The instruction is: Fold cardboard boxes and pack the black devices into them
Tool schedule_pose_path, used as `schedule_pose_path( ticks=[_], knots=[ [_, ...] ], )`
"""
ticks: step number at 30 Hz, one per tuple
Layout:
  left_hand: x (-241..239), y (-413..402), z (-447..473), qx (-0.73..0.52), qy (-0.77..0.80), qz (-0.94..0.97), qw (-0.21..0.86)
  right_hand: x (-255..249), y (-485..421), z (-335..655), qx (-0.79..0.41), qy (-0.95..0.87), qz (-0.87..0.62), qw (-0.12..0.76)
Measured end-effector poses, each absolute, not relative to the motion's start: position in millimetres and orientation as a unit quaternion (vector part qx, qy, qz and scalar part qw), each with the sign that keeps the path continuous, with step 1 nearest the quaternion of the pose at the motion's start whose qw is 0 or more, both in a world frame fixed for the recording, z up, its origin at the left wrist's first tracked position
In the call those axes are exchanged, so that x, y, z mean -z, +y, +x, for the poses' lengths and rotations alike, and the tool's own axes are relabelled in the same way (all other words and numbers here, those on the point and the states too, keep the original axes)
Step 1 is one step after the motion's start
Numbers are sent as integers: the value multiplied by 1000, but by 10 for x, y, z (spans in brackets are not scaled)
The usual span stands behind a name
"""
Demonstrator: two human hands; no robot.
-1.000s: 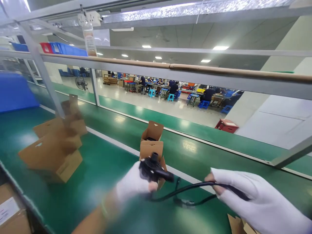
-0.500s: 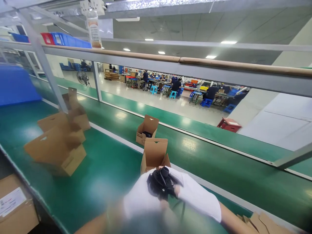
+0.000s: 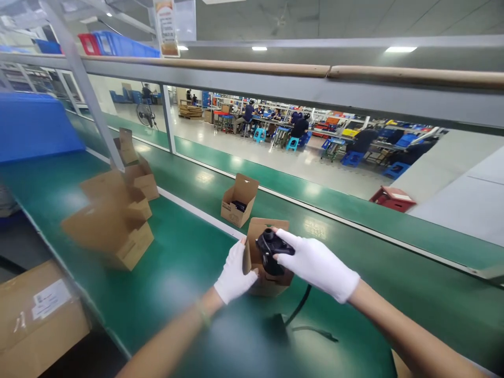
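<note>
Since a moment ago our right hand (image 3: 315,260) has carried the black device (image 3: 271,251) to the open carton (image 3: 264,257) on the table (image 3: 177,257), so our left hand (image 3: 235,273) should steady the flap while we tuck the trailing cable (image 3: 299,307) in behind it.

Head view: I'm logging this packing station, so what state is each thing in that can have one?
Near carton: flaps open, upright on the green belt, black device partly in.
Black device: at the carton mouth, its cable trailing out onto the belt.
Left hand: gloved, gripping the carton's side.
Right hand: gloved, closed on the device.
Far carton: open, something black inside.
Cartons at left: blurred; state unclear.
</note>
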State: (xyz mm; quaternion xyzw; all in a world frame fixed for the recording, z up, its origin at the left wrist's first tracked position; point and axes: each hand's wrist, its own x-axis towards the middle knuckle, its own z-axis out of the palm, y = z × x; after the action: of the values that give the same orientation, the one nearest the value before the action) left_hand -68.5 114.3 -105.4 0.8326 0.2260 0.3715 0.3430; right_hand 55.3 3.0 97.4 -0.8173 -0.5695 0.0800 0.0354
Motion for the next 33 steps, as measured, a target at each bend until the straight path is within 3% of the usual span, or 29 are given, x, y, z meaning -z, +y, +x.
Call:
schedule_pose_path(
  ticks=[4,11,18,25,30,33],
  knots=[
    [1285,1166,-582,-448,149,835,284,-833,406,533,-80,-631,-761,-127],
    [1299,1094,-562,-483,100,823,282,-316,671,428,-219,-657,-681,-237],
    [1251,1029,-596,-468,100,819,317,52,651,353,-239,-656,-682,-220],
    [1194,972,-670,-465,107,844,244,5,285,354,-201,-638,-724,-169],
    [1224,925,-694,-477,100,837,247,-23,225,262,-173,-643,-725,-178],
    [1235,913,-790,-462,116,851,221,-202,27,173,-106,-645,-737,-173]
  ],
)
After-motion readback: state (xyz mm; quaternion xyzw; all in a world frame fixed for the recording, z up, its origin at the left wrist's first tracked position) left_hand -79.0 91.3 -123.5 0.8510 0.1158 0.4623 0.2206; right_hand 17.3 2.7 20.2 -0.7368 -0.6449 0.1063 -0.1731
